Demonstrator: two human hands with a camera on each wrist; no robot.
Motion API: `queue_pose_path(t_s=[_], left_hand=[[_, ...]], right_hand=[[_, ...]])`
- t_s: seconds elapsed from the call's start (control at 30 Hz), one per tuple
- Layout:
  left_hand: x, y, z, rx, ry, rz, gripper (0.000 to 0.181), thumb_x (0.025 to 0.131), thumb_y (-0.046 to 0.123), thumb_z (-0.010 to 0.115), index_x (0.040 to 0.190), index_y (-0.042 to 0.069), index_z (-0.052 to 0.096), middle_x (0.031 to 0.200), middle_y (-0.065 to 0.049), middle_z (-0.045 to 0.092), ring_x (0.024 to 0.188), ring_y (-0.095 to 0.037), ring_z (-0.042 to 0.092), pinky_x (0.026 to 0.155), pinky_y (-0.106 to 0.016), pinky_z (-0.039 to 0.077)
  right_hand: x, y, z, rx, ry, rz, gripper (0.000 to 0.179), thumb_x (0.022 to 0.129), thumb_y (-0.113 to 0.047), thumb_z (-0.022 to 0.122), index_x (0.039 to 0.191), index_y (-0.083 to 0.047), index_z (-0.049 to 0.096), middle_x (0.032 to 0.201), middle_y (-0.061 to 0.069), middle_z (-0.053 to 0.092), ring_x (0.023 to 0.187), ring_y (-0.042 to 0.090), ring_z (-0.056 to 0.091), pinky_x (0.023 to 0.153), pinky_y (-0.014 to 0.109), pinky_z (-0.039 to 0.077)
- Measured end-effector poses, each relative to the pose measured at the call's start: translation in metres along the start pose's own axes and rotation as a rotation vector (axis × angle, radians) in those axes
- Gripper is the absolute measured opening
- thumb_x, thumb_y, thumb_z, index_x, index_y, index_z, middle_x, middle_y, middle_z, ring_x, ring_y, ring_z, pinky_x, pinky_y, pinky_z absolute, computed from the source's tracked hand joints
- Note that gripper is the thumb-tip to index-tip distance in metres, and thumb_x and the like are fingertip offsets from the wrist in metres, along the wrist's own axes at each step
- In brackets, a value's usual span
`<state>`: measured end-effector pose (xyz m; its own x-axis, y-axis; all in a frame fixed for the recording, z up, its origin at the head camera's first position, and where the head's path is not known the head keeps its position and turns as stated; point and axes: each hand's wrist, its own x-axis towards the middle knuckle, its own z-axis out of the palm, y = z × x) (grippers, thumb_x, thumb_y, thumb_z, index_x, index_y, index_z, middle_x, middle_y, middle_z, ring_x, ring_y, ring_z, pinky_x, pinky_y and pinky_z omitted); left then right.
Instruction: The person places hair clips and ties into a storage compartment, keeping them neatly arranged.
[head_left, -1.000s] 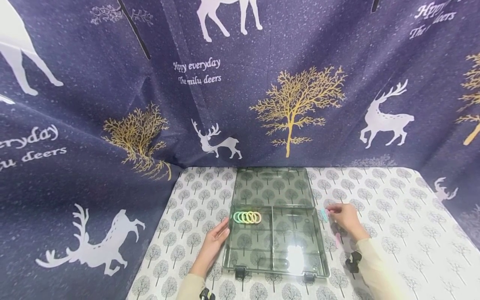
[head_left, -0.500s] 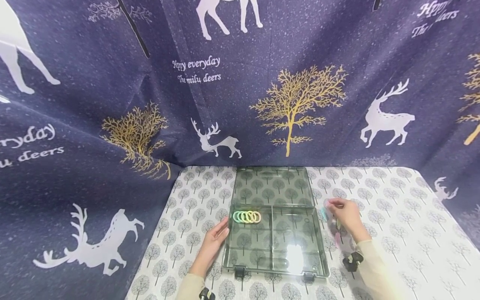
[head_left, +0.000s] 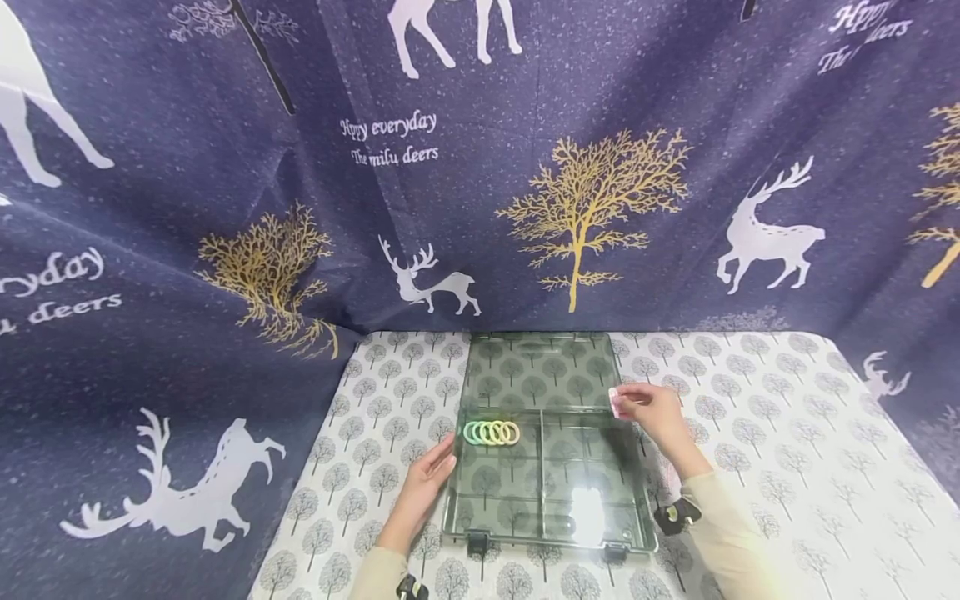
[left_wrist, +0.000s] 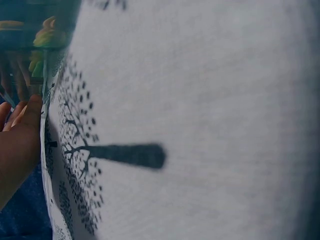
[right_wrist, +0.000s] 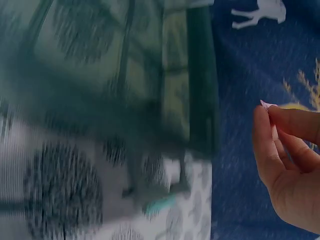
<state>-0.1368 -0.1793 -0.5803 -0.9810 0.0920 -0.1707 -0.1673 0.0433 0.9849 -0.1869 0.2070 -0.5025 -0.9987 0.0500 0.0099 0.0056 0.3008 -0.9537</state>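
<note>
A see-through green plastic storage box (head_left: 592, 454) lies on the table with its lid (head_left: 540, 371) folded back. Several overlapping rings (head_left: 491, 432), running from green to yellow, rest in the back left of its left compartment. My left hand (head_left: 426, 483) touches the box's left wall with fairly straight fingers; the left wrist view shows this hand (left_wrist: 20, 135) at its edge. Over the box's back right corner, my right hand (head_left: 656, 415) pinches a small pinkish-white piece (head_left: 614, 403) between thumb and fingertips. In the right wrist view only a tip of the pink piece (right_wrist: 267, 104) shows.
A tree-print cloth (head_left: 780, 433) covers the table. On it, right of the box, lies a pink piece (head_left: 670, 477) partly behind my right forearm. A teal piece (right_wrist: 160, 204) appears beside the box in the right wrist view. Dark deer-print fabric (head_left: 480, 208) hangs behind.
My right hand has picked up the small pinkish-white piece from right of the box and moved left with it, over the box's back right corner. The left hand has stayed put.
</note>
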Motion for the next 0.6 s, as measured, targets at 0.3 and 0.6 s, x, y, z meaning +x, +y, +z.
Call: queue_pose_path(t_s=[0.3, 0.6], left_hand=[[-0.001, 0.001, 0.001, 0.005, -0.013, 0.009, 0.051, 0.096, 0.016, 0.057, 0.144, 0.011, 0.043, 0.150, -0.009, 0.039, 0.137, -0.029, 0.037, 0.114, -0.036, 0.028], [-0.001, 0.002, 0.001, -0.001, -0.011, 0.006, 0.050, 0.097, 0.014, 0.056, 0.145, 0.009, 0.042, 0.151, -0.010, 0.037, 0.138, -0.030, 0.036, 0.115, -0.037, 0.027]], right_hand=[[0.002, -0.007, 0.040, 0.128, -0.054, 0.108, 0.029, 0.083, 0.013, 0.061, 0.111, 0.019, 0.058, 0.091, 0.025, 0.069, 0.070, 0.016, 0.069, 0.069, 0.027, 0.061], [-0.001, -0.003, 0.078, 0.190, -0.039, 0.174, 0.024, 0.078, 0.016, 0.063, 0.102, 0.018, 0.063, 0.086, 0.024, 0.070, 0.068, 0.020, 0.069, 0.066, 0.029, 0.062]])
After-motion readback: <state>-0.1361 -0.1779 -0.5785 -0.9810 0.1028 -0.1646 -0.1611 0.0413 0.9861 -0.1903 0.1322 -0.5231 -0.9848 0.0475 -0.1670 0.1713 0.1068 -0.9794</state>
